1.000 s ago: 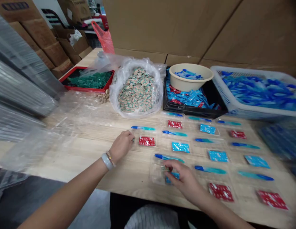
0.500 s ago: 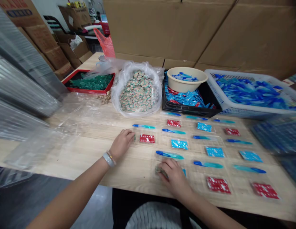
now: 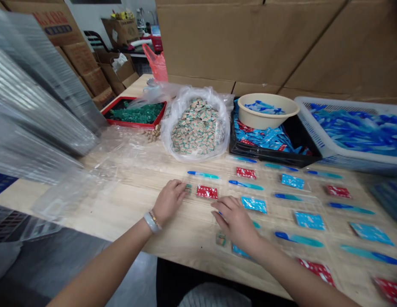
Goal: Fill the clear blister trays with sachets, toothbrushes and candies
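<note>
My left hand [image 3: 169,199] rests low over the table, its fingertips at a small green-and-tan piece [image 3: 188,188] beside a red packet [image 3: 207,192]. My right hand [image 3: 236,219] hovers over a blue pen, covering much of it, with fingers curled; whether it holds anything is hidden. Below it lies another small green-and-tan piece [image 3: 221,238] beside a partly covered blue packet [image 3: 240,250]. Rows of clear trays hold blue pens [image 3: 246,185] and red or blue packets [image 3: 254,204].
Behind stand a red tray of green pieces [image 3: 158,120], a plastic bag of small pieces [image 3: 168,140], a black crate [image 3: 272,158] with a cream bowl [image 3: 265,118], and a white basket [image 3: 355,164] of pens. Stacked clear plastic trays [image 3: 35,94] rise at left.
My right hand has moved up and away from the lower small piece, which now shows in its tray. My left hand stays by the red packet's tray. The camera view has shifted.
</note>
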`<state>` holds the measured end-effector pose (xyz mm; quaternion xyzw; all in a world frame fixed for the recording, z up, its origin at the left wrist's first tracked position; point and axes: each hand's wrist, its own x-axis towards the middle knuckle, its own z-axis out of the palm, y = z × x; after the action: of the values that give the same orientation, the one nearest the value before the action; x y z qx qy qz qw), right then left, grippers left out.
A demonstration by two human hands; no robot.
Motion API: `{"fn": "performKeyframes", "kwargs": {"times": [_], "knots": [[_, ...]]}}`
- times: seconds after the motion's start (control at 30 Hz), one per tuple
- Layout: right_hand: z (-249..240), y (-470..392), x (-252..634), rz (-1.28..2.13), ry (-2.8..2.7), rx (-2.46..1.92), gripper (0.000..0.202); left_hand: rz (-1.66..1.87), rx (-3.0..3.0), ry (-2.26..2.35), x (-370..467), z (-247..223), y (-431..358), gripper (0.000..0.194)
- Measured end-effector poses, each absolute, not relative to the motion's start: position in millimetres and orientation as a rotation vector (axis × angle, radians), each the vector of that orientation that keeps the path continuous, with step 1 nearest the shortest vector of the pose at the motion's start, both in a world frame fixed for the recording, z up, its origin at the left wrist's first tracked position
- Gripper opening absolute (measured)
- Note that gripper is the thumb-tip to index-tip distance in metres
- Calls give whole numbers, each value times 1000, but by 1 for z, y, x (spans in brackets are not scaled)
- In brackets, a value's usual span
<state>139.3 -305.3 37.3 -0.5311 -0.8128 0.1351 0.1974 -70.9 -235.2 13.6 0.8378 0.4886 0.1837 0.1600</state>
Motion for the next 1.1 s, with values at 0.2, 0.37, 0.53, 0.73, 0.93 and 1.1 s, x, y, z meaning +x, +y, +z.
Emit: {"fn": "performKeyframes", "kwargs": {"times": [0.2, 0.37, 0.53, 0.73, 0.93, 1.1], "knots": [[23, -235, 88, 314, -2424, -1501, 15, 427, 2236, 1566, -54, 16, -231, 13], [26, -208, 102, 386, -2347, -1458, 14, 451, 2138, 1507, -65, 30, -212, 14], [40, -134, 144, 471, -2227, -1481, 20, 603, 2231, 1510, -65, 51, -135, 26], [24, -44, 143, 548, -2367, -1573, 22, 67, 2270, 1746, -40, 40, -54, 23], [5, -23, 128, 496, -2644, -1454, 24, 82, 2158, 1818, -27, 15, -62, 23], [3, -20, 133, 523, -2712, -1383, 19, 293, 2083, 1735, -32, 8, -58, 19]]}}
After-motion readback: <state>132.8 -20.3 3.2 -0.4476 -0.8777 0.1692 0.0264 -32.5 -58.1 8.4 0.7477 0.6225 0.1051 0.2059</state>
